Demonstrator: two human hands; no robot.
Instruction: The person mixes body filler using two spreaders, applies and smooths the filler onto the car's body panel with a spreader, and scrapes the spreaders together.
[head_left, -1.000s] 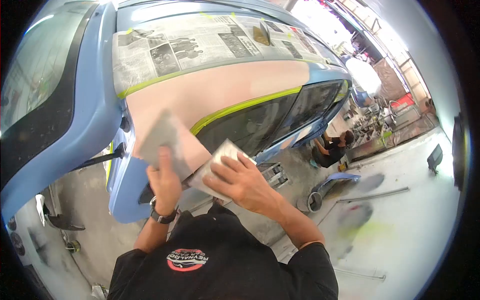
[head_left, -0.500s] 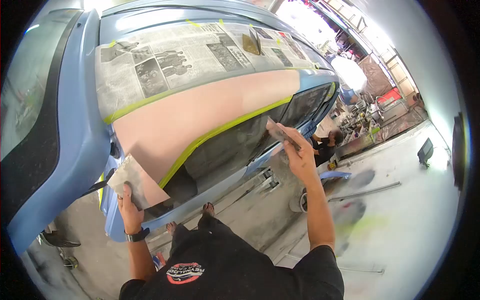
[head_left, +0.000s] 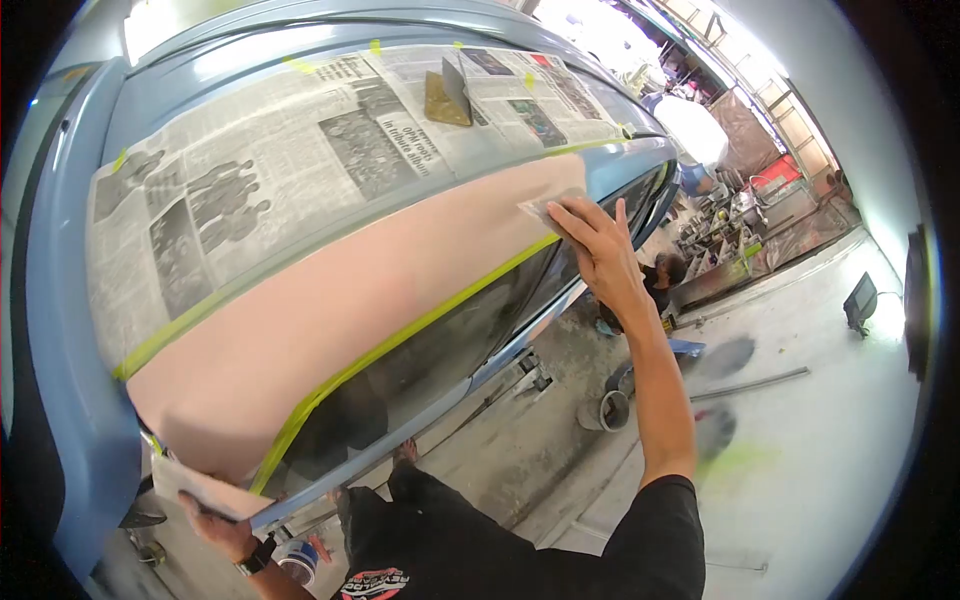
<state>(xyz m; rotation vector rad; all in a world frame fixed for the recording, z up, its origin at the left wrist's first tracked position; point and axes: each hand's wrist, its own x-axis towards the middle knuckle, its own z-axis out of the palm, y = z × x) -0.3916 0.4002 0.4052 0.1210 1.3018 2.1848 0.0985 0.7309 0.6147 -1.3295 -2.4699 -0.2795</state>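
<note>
A strip of pink filler (head_left: pixel 330 300) runs along the blue van's upper side, between newspaper masking (head_left: pixel 300 130) and yellow-green tape (head_left: pixel 350 370) over the dark window (head_left: pixel 410 385). My right hand (head_left: pixel 605 250) grips a thin flat filler spreader (head_left: pixel 537 206), its blade at the far end of the pink area. Down at the lower left, my left hand (head_left: pixel 220 530) is closed on the edge of a flat mixing board (head_left: pixel 200 487) smeared with pink. The fingers under the board are hidden.
Folded plates (head_left: pixel 448 98) sit on the newspaper. Beyond the van, a person (head_left: pixel 660 280) crouches. A bucket (head_left: pixel 605 410) and a paint can (head_left: pixel 296 562) stand on the floor, a floodlight (head_left: pixel 860 303) is by the wall, and cluttered shelves (head_left: pixel 720 230) lie behind.
My right hand has moved up from in front of the window to the pink surface with the spreader. My left hand and the board have gone lower and left. The view has shifted.
</note>
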